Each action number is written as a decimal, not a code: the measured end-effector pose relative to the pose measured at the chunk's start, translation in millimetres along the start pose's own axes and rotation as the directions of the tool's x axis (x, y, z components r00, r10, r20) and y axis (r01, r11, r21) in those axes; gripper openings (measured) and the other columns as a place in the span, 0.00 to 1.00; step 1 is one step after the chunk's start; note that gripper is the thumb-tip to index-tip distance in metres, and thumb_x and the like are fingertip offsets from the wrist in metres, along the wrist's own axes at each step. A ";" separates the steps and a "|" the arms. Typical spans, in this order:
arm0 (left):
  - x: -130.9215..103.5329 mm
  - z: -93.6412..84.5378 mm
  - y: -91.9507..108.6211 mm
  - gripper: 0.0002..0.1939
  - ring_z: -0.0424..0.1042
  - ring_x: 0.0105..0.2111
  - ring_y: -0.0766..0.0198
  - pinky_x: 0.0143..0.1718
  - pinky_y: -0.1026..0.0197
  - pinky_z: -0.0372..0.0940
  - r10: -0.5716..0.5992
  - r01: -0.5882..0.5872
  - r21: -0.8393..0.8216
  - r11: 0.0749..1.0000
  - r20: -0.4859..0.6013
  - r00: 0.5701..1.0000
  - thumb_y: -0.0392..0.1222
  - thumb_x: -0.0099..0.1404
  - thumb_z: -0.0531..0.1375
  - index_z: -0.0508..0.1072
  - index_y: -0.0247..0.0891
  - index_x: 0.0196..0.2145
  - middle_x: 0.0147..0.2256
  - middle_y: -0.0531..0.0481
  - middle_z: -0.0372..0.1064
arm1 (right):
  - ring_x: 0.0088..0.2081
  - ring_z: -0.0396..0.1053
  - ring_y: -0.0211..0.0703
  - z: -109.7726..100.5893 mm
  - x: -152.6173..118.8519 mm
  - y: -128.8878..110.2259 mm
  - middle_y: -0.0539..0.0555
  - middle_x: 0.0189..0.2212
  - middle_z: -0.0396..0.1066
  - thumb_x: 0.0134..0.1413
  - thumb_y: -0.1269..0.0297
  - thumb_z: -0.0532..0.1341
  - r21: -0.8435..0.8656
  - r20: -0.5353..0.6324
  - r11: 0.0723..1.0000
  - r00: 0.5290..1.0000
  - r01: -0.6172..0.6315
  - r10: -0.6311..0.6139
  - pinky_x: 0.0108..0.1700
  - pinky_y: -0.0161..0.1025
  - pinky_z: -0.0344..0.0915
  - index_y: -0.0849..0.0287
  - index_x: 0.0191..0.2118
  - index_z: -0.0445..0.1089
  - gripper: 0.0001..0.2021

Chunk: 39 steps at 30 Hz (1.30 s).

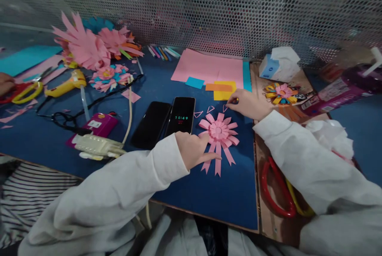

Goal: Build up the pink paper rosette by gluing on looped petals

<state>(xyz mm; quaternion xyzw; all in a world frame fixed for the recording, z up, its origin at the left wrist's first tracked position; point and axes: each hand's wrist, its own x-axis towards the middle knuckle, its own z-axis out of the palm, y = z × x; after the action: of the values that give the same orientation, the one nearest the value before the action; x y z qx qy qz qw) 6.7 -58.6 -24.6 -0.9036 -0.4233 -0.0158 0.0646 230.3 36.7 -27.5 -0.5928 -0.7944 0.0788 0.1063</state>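
Observation:
A pink paper rosette with notched tails lies on the blue table in front of me. My left hand is at its left edge, thumb and forefinger apart; whether it grips the rosette is unclear. Above the rosette sit small pink paper loops in a row. My right hand pinches at the rightmost loop with its fingertips closed. Orange and yellow paper strips lie just behind my right hand.
Two black phones lie left of my left hand. Further left are a yellow glue gun, a power strip and paper flowers. Red-handled scissors lie under my right forearm. Another person's hand is at far left.

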 end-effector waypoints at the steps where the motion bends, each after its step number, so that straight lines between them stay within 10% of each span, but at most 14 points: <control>1: -0.1 0.6 -0.1 0.33 0.70 0.17 0.56 0.20 0.64 0.46 0.001 -0.001 -0.002 1.000 0.001 1.000 0.71 0.56 0.49 0.72 0.35 0.28 0.15 0.46 0.67 | 0.33 0.67 0.40 0.5 -0.8 -0.8 0.57 0.31 0.71 0.51 0.68 0.59 0.006 -0.003 1.000 1.000 -0.002 0.002 0.39 0.36 0.62 0.65 0.31 0.75 0.08; 28: -0.6 12.6 -4.9 0.30 0.68 0.14 0.55 0.18 0.63 0.38 0.036 -0.038 -0.019 0.999 -0.107 0.994 0.69 0.58 0.49 0.70 0.38 0.23 0.11 0.49 0.63 | 0.29 0.67 0.39 -8.1 1.3 12.8 0.54 0.28 0.73 0.48 0.63 0.62 0.259 0.092 0.959 0.992 -0.111 0.090 0.32 0.37 0.61 0.61 0.30 0.74 0.07; 39: 0.8 10.3 -4.2 0.31 0.69 0.14 0.54 0.17 0.63 0.40 0.026 -0.026 0.005 1.000 -0.059 0.998 0.70 0.57 0.50 0.72 0.38 0.24 0.12 0.47 0.65 | 0.31 0.65 0.39 -23.6 -10.8 -22.2 0.54 0.29 0.71 0.49 0.64 0.62 0.213 -0.005 0.965 0.988 0.153 -0.155 0.34 0.37 0.60 0.60 0.29 0.74 0.06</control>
<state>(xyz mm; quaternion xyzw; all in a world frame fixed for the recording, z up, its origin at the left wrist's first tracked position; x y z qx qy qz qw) 3.7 -54.0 -34.3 -0.9080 -0.4094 -0.0410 0.0790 218.9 20.0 0.0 -0.5141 -0.8257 0.1580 0.1704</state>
